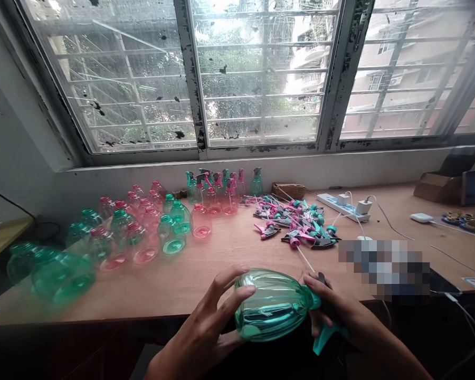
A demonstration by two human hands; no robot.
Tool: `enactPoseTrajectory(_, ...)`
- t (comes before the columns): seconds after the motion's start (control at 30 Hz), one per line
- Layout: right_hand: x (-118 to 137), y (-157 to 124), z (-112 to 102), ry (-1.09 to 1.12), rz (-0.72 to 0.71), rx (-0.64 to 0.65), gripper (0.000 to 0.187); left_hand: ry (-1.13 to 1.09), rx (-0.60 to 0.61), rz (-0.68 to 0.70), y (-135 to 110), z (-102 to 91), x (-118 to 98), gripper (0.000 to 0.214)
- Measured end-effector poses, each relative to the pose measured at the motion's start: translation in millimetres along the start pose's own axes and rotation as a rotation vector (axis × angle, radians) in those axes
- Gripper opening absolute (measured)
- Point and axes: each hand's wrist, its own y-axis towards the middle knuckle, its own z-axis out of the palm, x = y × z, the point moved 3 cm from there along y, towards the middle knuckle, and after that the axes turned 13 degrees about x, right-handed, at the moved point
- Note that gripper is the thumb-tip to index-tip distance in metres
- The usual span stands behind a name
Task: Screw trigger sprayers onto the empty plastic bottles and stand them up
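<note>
A clear green spray bottle lies on its side in the air, just off the table's front edge. My left hand is wrapped round its base end. At the neck, my right hand grips the black and teal spray head, whose trigger points down. The fingers partly hide the collar, so I cannot tell how tightly head and bottle are joined. Beyond my hands lies a pile of loose pink, teal and black spray heads, some with thin tubes.
Open pink and green bottles stand on the left of the table. Bottles with heads fitted stand by the wall. To the right are a power strip, white cables, a cardboard box and a blurred-out patch.
</note>
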Motion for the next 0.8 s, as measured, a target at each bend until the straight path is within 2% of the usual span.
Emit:
enactPoseTrajectory(0.13, 5, -1, 4, -0.004, -0.049, -0.055, 0.040, 0.109, -0.017, -0.110, 9, 0.8, 13, 0.072)
enactPoseTrajectory(0.23, 15, 3, 10, -0.108, -0.175, -0.030, 0.036, 0.171, -0.139, -0.225, 11, 2.3, 36, 0.075)
enactPoseTrajectory(0.3, 30, 11, 13, -0.267, -0.258, -0.022, 0.036, 0.199, -0.196, -0.303, 9, 4.6, 55, 0.081)
enactPoseTrajectory(0.4, 70, 37, 14, -0.493, -0.427, -0.061, 0.032, 0.229, -0.173, -0.423, 2, 8.7, 82, 0.090)
enactPoseTrajectory(0.47, 102, 69, 13, -0.699, -0.531, -0.150, 0.029, 0.242, -0.101, -0.478, -1, 11.6, 94, 0.082)
enactPoseTrajectory(0.57, 149, 133, 17, -0.968, -0.721, -0.291, 0.021, 0.239, 0.049, -0.507, -2, 18.2, 97, 0.067)
enactPoseTrajectory(0.67, 176, 203, 31, -1.000, -0.765, -0.278, 0.011, 0.260, 0.180, -0.469, 0, 27.6, 91, 0.055)
enactPoseTrajectory(0.73, 185, 243, 46, -0.979, -0.745, -0.269, 0.015, 0.288, 0.235, -0.461, -1, 33.9, 88, 0.048)
enactPoseTrajectory(0.8, 188, 277, 65, -0.927, -0.714, -0.196, 0.022, 0.321, 0.255, -0.477, -3, 38.9, 85, 0.043)
